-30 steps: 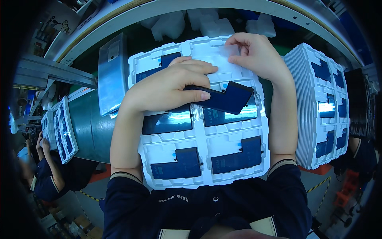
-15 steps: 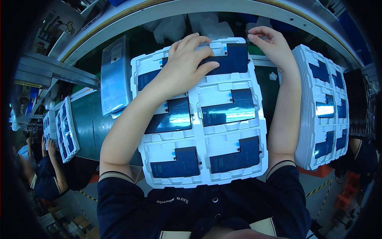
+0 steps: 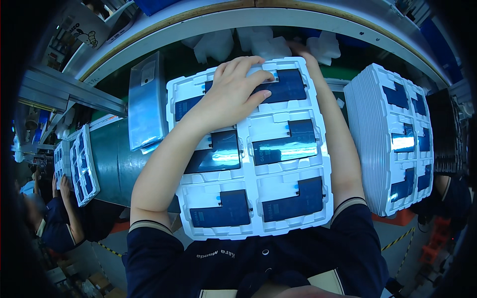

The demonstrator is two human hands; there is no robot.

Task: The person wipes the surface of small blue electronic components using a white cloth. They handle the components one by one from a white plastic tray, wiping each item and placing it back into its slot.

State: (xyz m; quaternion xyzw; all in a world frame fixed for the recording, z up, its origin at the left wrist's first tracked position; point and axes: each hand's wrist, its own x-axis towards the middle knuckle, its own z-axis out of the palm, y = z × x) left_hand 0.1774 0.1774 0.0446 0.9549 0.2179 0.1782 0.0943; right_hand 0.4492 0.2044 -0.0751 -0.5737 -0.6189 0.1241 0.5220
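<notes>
A white moulded tray [image 3: 248, 184] is tilted up in front of me. Flat black L-shaped batteries [image 3: 292, 201] lie in its compartments, each with a small blue tab. My left hand [image 3: 238, 89] rests across the tray's upper part, fingers spread. Its index fingertip and thumb are at the upper right battery [image 3: 289, 87], and the hand and forearm cover parts of the left-hand batteries. My right arm passes along the tray's right side. Beyond the tray's far right corner, my right hand [image 3: 303, 52] is blurred and partly hidden, near crumpled translucent plastic [image 3: 323, 47].
On the right stands a thick stack of similar filled trays [image 3: 365, 144]. Clear plastic bags [image 3: 146, 107] lie left of my tray on the green work surface [image 3: 112, 154]. Farther left, another person [image 3: 62, 213] handles trays. A metal rail [image 3: 228, 20] crosses the far side.
My right hand has dropped from above the far right corner to behind the tray's edge. The tray has shifted slightly toward me, with my left hand still on it.
</notes>
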